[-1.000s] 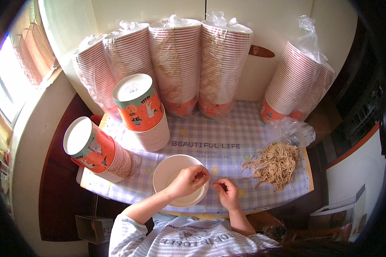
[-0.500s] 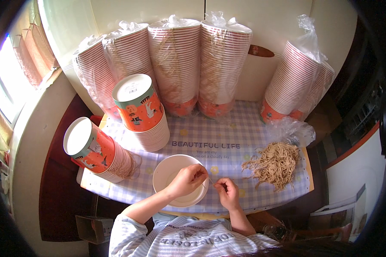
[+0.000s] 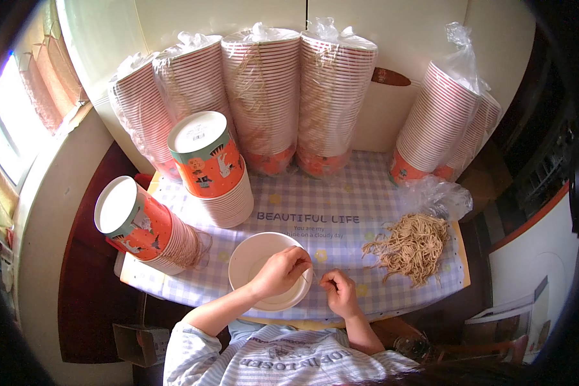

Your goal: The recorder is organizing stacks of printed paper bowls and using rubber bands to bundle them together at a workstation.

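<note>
A white paper bucket (image 3: 236, 273) stands open-topped at the near edge of the table. Over its right side is my left hand (image 3: 282, 271), fingers pinched together on a thin strand of twine (image 3: 307, 278), which is faint and hard to follow. Just right of the bucket, my right hand (image 3: 341, 293) is closed with its fingers curled, close to the strand; whatever it may grip is too small to see. A loose heap of tan twine (image 3: 418, 251) lies on the tablecloth to the right, apart from both hands.
Two upside-down stacks of orange-printed buckets, one (image 3: 209, 170) behind the other (image 3: 145, 225), stand at left; the nearer has twine round it. Tall bagged bucket stacks (image 3: 262, 96) line the back, with more (image 3: 439, 122) at right. A clear plastic bag (image 3: 441, 198) lies behind the twine heap.
The strand between my hands shows less clearly than before. My right hand has shifted very slightly left and its fingers look more curled. My left hand stays over the bucket.
</note>
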Demonstrator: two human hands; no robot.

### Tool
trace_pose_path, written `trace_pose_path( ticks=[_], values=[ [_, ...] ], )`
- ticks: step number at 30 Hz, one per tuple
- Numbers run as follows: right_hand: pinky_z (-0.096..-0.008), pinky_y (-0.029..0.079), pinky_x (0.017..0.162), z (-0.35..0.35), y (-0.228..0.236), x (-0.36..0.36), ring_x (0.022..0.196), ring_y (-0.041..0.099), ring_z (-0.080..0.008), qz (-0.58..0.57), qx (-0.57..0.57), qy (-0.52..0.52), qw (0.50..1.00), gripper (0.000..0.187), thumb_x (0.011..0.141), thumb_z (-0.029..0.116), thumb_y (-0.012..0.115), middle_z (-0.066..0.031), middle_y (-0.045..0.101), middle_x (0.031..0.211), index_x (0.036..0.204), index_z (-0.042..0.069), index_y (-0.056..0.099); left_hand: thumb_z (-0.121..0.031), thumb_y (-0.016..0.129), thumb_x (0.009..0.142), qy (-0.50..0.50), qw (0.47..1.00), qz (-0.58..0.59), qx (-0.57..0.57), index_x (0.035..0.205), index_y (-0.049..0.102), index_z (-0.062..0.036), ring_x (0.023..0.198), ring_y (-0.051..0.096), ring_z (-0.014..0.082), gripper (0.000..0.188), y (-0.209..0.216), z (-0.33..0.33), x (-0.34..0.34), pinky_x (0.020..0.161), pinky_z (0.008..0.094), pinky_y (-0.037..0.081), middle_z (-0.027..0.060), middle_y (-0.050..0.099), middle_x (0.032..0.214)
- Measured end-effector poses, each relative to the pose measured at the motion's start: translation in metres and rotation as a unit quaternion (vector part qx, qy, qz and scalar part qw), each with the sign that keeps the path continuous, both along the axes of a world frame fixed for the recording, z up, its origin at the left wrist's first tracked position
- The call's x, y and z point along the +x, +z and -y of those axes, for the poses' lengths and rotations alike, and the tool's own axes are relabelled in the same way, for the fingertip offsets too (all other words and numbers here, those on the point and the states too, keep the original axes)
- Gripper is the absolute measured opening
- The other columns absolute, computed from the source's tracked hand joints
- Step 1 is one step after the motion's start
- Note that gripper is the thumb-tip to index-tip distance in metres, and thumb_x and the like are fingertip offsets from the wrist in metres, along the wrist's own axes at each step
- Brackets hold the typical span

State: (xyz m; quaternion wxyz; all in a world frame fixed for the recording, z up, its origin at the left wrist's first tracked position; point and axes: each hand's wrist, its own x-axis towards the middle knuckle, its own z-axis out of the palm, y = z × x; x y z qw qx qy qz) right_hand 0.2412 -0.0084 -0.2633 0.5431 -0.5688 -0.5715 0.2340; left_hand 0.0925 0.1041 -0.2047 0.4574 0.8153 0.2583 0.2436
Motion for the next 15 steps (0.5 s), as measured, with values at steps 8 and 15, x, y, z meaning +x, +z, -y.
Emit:
trace_pose_path(
  ticks=[8,15],
  values=[
    [-0.0287,0.045,0.056,0.003,-0.0007,0.0011,0.063,0.057,-0.0217,-0.014,0.005,0.027,1.0,0.005,0.077,-0.003,0.054,-0.0099,0.056,0.072,0.079,0.002,0.052,-0.006,0.054,0.08,-0.017,1.0,-0.004,0.016,0.085,0.054,-0.0013,0.076,0.059,0.0296,0.007,-0.0014,0.0002,-0.0003,0.064,0.0347,0.047,0.0134,0.058,0.081],
    [-0.0277,0.045,0.056,0.0066,-0.0024,0.0021,0.063,0.057,-0.0206,0.007,0.006,0.059,0.998,0.004,0.077,-0.002,0.054,-0.0096,0.056,0.073,0.079,0.001,0.053,-0.006,0.054,0.08,-0.032,0.999,-0.013,0.022,0.087,0.054,-0.0018,0.076,0.059,0.0287,0.008,-0.0025,0.0009,-0.002,0.064,0.0341,0.047,0.0124,0.057,0.083]
  ],
)
